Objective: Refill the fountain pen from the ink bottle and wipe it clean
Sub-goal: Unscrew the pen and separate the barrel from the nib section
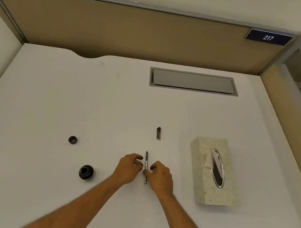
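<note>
White table (48,96) in a tan-walled cubicle. Open ink bottle (86,172) near left, tissue box (214,171) right. Left hand (129,167) and right hand (160,176) pinch the fountain pen (145,166), nib pointing far.

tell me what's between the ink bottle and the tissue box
In the head view, both hands, left hand and right hand, holding the uncapped fountain pen.

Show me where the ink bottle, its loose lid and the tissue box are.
ink bottle (86,172), head view, on its open mouth
lid (73,139), head view, on its centre
tissue box (202,147), head view, on its patterned top
</note>
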Demonstrator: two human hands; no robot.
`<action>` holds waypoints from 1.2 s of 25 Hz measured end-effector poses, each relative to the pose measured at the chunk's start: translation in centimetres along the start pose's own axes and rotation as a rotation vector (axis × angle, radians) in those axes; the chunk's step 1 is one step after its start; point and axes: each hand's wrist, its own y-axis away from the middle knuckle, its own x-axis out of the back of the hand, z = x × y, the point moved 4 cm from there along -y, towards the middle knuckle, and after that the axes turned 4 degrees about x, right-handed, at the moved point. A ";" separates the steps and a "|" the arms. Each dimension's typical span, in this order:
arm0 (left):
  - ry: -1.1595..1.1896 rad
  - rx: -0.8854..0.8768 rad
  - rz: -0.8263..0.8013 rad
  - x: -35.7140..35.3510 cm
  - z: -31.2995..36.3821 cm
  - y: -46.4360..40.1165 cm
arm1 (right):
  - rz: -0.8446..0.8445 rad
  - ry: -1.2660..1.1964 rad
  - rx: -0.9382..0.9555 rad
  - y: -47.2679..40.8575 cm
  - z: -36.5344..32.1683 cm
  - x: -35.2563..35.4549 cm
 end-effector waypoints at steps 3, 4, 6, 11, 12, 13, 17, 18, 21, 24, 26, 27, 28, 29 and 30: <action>0.029 0.019 0.033 -0.2 -0.6 -0.5 | 0.007 0.017 -0.018 -0.3 -0.2 -0.6; 0.045 0.047 0.037 -0.2 -0.7 -0.4 | 0.012 0.028 -0.027 -0.3 -0.3 -0.8; 0.098 0.070 0.039 -0.2 -1.2 -0.8 | 0.011 0.022 -0.036 -0.5 -0.3 -0.9; 0.275 0.055 0.029 0.1 -0.3 -0.6 | -0.020 -0.146 -0.034 -0.8 0.0 -0.9; 0.327 0.046 0.018 0.2 0.2 -0.5 | -0.023 -0.189 -0.025 -0.9 -0.1 -0.8; 0.367 0.040 0.010 0.3 0.6 -0.6 | -0.030 -0.240 -0.021 -1.0 -0.3 -0.7; 0.429 0.030 0.009 0.6 1.3 -0.8 | -0.081 -0.414 0.005 -1.2 -1.0 -0.5; 0.437 0.031 0.011 0.7 1.4 -0.7 | -0.090 -0.438 0.009 -1.1 -1.2 -0.4; 0.442 0.023 0.018 1.2 1.8 0.0 | -0.119 -0.478 0.032 -0.5 -1.9 -0.2; 0.463 0.001 0.031 2.1 2.2 0.7 | -0.157 -0.509 0.026 0.3 -2.7 0.1; 0.457 -0.019 0.033 2.8 2.8 1.4 | -0.168 -0.532 0.032 0.8 -3.5 0.7; 0.449 -0.030 0.035 3.2 3.3 1.9 | -0.167 -0.546 0.040 1.1 -4.1 1.1; 0.444 -0.044 0.036 3.6 3.9 2.3 | -0.165 -0.563 0.048 1.5 -4.7 1.5; 0.441 -0.061 0.038 4.0 4.5 2.7 | -0.163 -0.582 0.057 1.9 -5.2 2.0; 0.442 -0.083 0.040 4.4 5.3 3.2 | -0.161 -0.600 0.068 2.2 -5.9 2.7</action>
